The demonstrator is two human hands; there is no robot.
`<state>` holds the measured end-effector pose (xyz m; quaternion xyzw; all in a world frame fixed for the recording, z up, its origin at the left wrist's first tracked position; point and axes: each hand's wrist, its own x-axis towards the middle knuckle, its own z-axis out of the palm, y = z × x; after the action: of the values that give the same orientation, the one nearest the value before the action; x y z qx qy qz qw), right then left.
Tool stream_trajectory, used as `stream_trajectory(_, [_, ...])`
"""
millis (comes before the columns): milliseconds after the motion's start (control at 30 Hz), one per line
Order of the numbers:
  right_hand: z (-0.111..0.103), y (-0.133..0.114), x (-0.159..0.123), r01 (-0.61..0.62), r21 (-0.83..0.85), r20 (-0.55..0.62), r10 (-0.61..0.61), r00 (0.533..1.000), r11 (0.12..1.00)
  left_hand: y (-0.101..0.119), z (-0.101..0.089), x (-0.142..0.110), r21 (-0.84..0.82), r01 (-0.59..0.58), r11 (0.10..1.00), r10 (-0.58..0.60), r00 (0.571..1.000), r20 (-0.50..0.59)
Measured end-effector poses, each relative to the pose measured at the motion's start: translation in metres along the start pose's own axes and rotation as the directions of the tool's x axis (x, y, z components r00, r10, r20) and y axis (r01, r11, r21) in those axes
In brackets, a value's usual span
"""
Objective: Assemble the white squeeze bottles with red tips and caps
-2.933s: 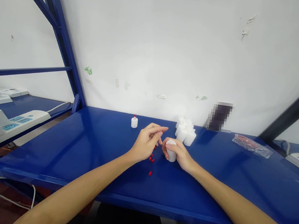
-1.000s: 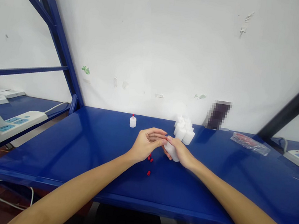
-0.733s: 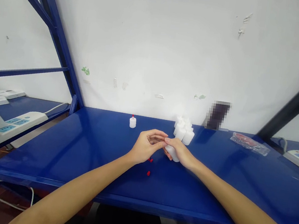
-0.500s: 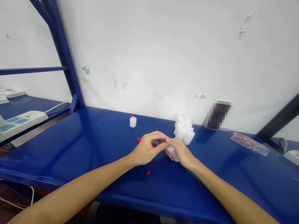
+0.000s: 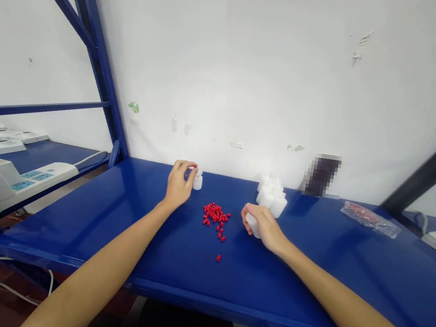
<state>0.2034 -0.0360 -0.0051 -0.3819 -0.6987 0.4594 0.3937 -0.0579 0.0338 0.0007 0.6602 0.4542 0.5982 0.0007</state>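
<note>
My left hand (image 5: pixel 180 184) is at the back of the table, its fingers closed on a small white bottle (image 5: pixel 199 172) with a red tip, mostly hidden by the fingers. Just under it another small white bottle (image 5: pixel 198 183) stands upright; its top is covered. Further right, my right hand (image 5: pixel 264 225) wraps around a white bottle (image 5: pixel 252 224), which lies tilted in the palm. Between the hands is a loose pile of small red caps (image 5: pixel 215 213), with a single red cap (image 5: pixel 218 258) nearer the front edge. A cluster of white bottles (image 5: pixel 271 194) stands behind my right hand.
A clear plastic bag (image 5: pixel 370 219) with red bits inside lies at the back right. A dark blurred-out object (image 5: pixel 322 175) leans on the wall. White power strips (image 5: pixel 33 178) rest on the left, beyond the blue frame post (image 5: pixel 96 49).
My left hand has left my right hand and moved left to the standing bottle, uncovering the pile of red caps. My right hand keeps its white bottle. The view has shifted slightly.
</note>
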Motion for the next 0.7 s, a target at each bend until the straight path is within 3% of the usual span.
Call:
stream_trajectory(267, [0.002,0.000,-0.002,0.112,-0.286,0.000,-0.117,0.993,0.952,-0.033,0.008,0.013,0.001,0.118,0.993,-0.118,0.993,0.012])
stream_trajectory(467, [0.003,0.002,0.000,0.136,-0.290,-0.088,-0.168,0.982,0.947,-0.037,0.008,0.012,0.097,0.091,0.991,-0.110,0.971,0.212])
stream_trajectory(700, [0.003,0.006,0.000,0.148,-0.277,-0.080,-0.176,0.981,0.949,-0.034,0.006,0.013,0.169,0.061,0.984,-0.096,0.973,0.208])
